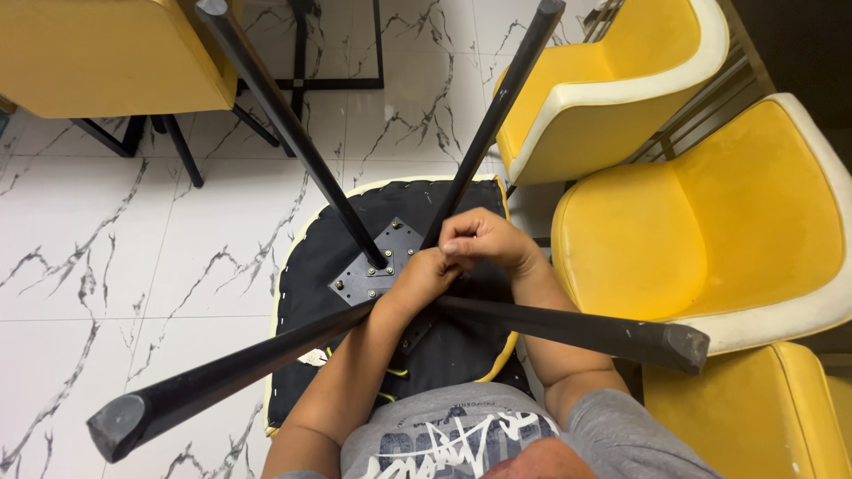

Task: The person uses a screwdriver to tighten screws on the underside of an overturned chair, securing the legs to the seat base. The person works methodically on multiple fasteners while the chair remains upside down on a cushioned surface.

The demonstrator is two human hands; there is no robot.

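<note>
Right, I see an upturned chair on the marble floor, black underside facing up, four black legs splaying out toward the camera. Both hands sit at the hub where the legs meet the metal plate.

Left hand is curled shut, pressed down at the plate's near edge, between the two near legs. Can't tell what it grips; something small may be inside, hidden by the fingers. Right hand is also closed into a fist, just above and right of the left, touching it, knuckles up against the far-right leg's base. Whether it pinches a tool or a bolt I cannot tell.

Key relation: the plate lies just left of and beyond both hands, and the left hand is nearer it, practically on top. The near-right leg runs its long axis right and toward me, passing under the right forearm; the near-left leg runs out lower-left, under the left forearm.

Yellow chairs stand close by on the right, another yellow seat top-left.
</note>
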